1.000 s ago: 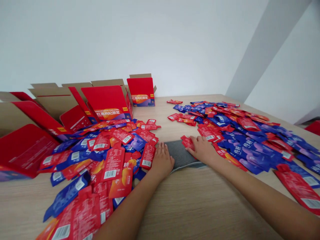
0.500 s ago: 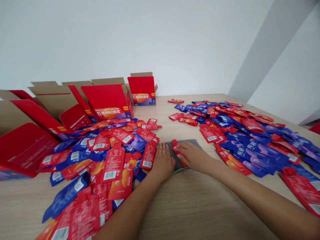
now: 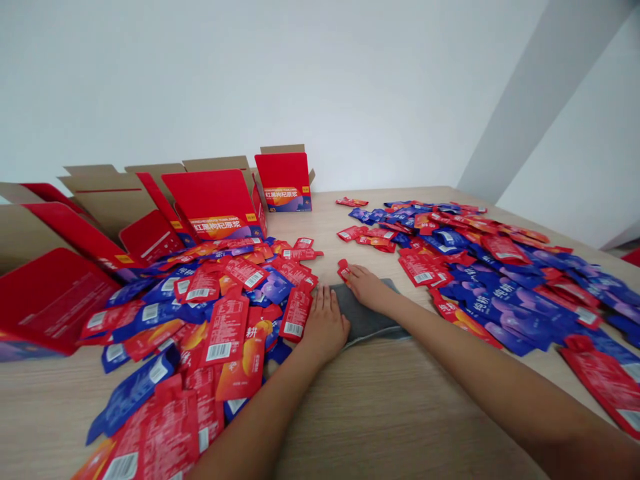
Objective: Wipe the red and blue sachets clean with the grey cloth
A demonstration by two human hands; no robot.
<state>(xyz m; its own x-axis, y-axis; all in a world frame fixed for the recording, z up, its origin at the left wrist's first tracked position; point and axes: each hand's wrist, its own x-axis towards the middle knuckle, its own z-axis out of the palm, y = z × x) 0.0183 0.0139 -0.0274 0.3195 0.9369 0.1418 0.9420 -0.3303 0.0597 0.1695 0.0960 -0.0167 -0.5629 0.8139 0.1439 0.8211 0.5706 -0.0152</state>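
My left hand (image 3: 324, 327) lies flat, fingers stretched forward, over the left end of a dark grey cloth (image 3: 367, 320) on the table. Close beside it is a red pouch (image 3: 297, 313) with a barcode. In the fingers of my right hand (image 3: 367, 287) is a small red pouch (image 3: 344, 269), its capped end pointing away from me. That hand is at the cloth's far edge, and most of its pouch is hidden under the fingers. A heap of red and blue pouches (image 3: 227, 327) spreads to the left of my left hand.
Another broad spread of red and blue pouches (image 3: 505, 293) covers the table's right side. Several open red cartons (image 3: 210, 200) line the back left, with one carton (image 3: 284, 181) standing apart near the wall. The wooden table top (image 3: 350, 413) shows in front of the cloth.
My right hand has moved away from me and slightly left with the red pouch, from the middle of the cloth to its far edge. My left hand stays in place.
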